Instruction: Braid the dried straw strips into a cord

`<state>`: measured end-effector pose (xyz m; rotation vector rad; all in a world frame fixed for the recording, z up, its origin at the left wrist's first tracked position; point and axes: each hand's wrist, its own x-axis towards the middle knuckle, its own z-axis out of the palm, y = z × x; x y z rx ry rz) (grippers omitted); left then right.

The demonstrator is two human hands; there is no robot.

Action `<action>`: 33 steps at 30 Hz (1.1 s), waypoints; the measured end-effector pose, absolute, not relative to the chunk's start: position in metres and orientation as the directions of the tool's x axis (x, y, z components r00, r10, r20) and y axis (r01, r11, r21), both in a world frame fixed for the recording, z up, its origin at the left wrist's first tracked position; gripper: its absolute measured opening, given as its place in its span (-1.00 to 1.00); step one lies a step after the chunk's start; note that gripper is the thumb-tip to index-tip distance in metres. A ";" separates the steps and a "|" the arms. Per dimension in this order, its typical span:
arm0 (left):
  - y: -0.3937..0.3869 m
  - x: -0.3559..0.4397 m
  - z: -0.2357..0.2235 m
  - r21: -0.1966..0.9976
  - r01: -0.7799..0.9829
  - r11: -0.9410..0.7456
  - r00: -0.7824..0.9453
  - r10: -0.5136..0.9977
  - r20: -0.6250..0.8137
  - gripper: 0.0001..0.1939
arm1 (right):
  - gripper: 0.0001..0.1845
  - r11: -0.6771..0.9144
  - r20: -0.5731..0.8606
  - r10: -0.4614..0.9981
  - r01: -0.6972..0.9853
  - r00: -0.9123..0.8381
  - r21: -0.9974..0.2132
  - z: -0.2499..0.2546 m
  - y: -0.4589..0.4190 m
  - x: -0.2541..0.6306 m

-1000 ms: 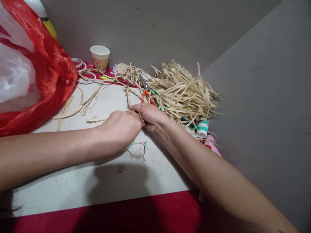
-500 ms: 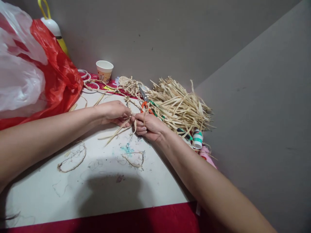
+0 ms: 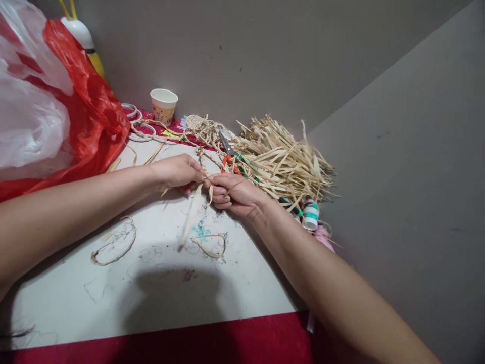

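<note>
My left hand (image 3: 182, 173) and my right hand (image 3: 233, 192) meet over the white board, fingertips touching. Both pinch the end of a braided straw cord (image 3: 203, 164), which runs back from the fingers toward the far side. From the pinch a pale straw strip (image 3: 192, 215) hangs down, its lower part blurred. A smaller loop of straw (image 3: 210, 194) curls by my right fingers. Just behind my right hand lie scissors with orange handles (image 3: 228, 163). The exact crossing of the strips is hidden by my fingers.
A heap of dry straw (image 3: 284, 156) lies at the right, beside a white-and-green bottle (image 3: 310, 215). A paper cup (image 3: 164, 107) and white rings (image 3: 143, 132) stand at the back. Red and white plastic bags (image 3: 91, 116) fill the left. Straw scraps (image 3: 115, 258) lie on the white board (image 3: 170, 303).
The loose straw strips below my fingers have shifted; one now hangs lower and is blurred. My hands stay together at nearly the same spot, and the view has moved slightly.
</note>
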<state>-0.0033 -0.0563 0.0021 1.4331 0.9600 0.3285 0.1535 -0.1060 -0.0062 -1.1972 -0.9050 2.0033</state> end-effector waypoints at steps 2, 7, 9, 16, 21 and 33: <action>-0.056 -0.003 0.001 0.927 0.362 0.102 0.593 0.741 -0.314 -0.85 | -0.90 -0.568 -0.481 0.789 -0.155 -0.382 -0.808 -0.005 -0.106 0.152; -0.062 -0.001 0.005 0.908 0.419 0.021 0.567 0.775 -0.280 -0.81 | -0.88 -0.569 -0.480 0.788 -0.159 -0.386 -0.807 -0.002 -0.105 0.150; -0.065 0.000 0.008 0.896 0.441 0.044 0.568 0.759 -0.317 -0.80 | -0.89 -0.568 -0.474 0.782 -0.150 -0.405 -0.809 -0.003 -0.105 0.150; -0.059 -0.002 0.004 0.853 0.517 -0.063 0.531 0.806 -0.262 -0.77 | -0.87 -0.543 -0.465 0.788 -0.099 -0.403 -0.834 -0.007 -0.104 0.151; -0.056 -0.003 0.011 0.841 0.541 -0.007 0.525 0.784 -0.331 -0.72 | -0.83 -0.506 -0.445 0.789 -0.037 -0.424 -0.862 -0.008 -0.103 0.155; -0.052 -0.005 0.003 0.896 0.370 0.246 0.653 0.618 -0.439 -0.73 | -0.80 -0.358 -0.399 0.848 0.179 -0.350 -0.916 -0.005 -0.106 0.155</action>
